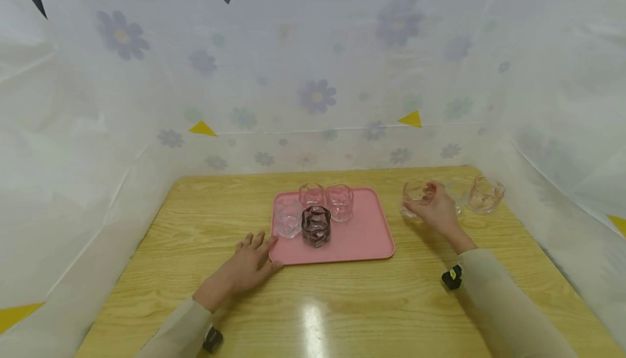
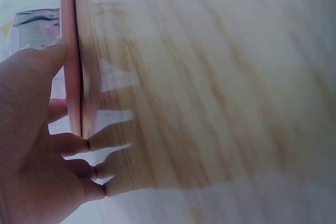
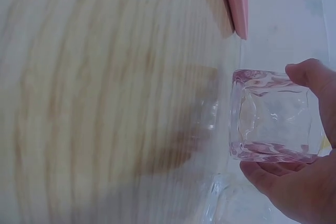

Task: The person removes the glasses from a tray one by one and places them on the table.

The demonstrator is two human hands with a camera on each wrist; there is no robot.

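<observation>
My right hand (image 1: 437, 208) grips a faintly pink, wavy-sided glass (image 3: 275, 116) by its sides, thumb on one side and fingers on the other. To the right of the tray, this glass is upright; whether its base touches the table I cannot tell. My left hand (image 1: 246, 265) rests spread at the front left corner of a pink tray (image 1: 362, 238), thumb and forefinger touching its rim. On the tray are a dark smoky glass (image 1: 316, 227), a clear glass (image 1: 288, 219) and two pink glasses (image 1: 312, 194), (image 1: 339, 203).
Just right of my right hand stands a clear glass (image 1: 458, 195), partly hidden. A pinkish glass (image 1: 486, 195) is beside it, near the right edge of the wooden table (image 1: 313, 303). White flowered sheets (image 1: 313, 64) enclose the back and sides.
</observation>
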